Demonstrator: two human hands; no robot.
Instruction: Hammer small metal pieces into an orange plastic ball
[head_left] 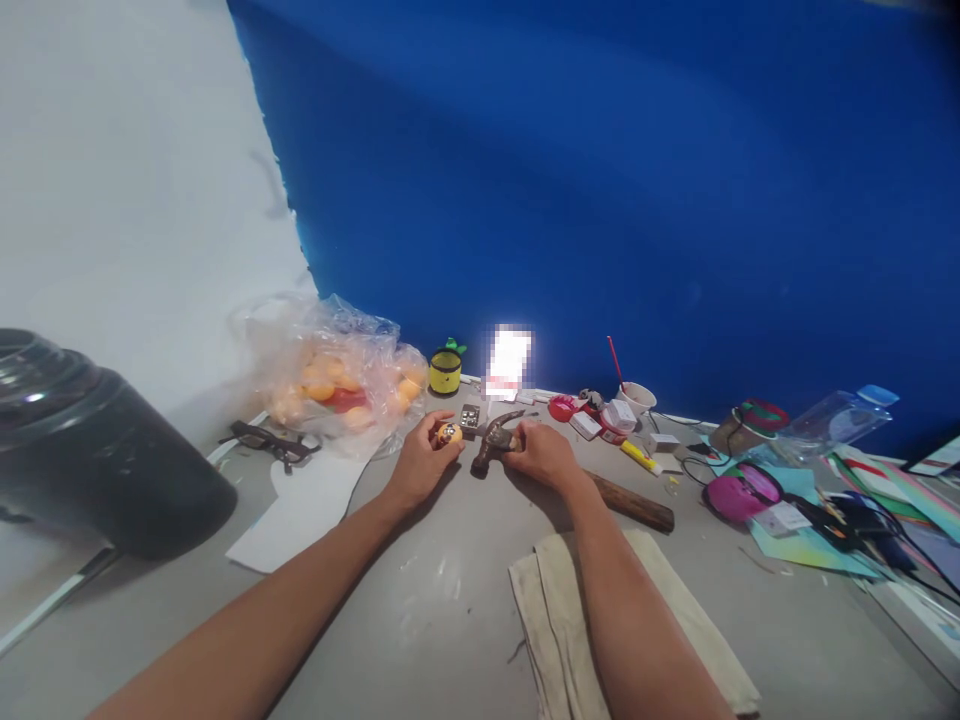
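Note:
My left hand point(424, 460) has its fingers closed around a small orange ball point(448, 434) with dark and shiny marks on its face. Gripped near its head by my right hand point(546, 455) is a claw hammer point(493, 445), whose wooden handle point(634, 502) sticks out to the right under my forearm. The hammer lies low at the table. Between the hands and slightly behind them sits a small metal block with dimples point(470, 419). Beneath my right forearm a folded beige cloth point(551, 600) rests on the table.
A clear bag of orange balls point(337, 375) stands at the back left, near glasses point(274, 440) and a large dark bottle point(112, 460). Further back are a yellow pot point(445, 372) and a bright blurred screen point(510, 358). A paper cup point(637, 398) and a pink pouch point(739, 492) stand right.

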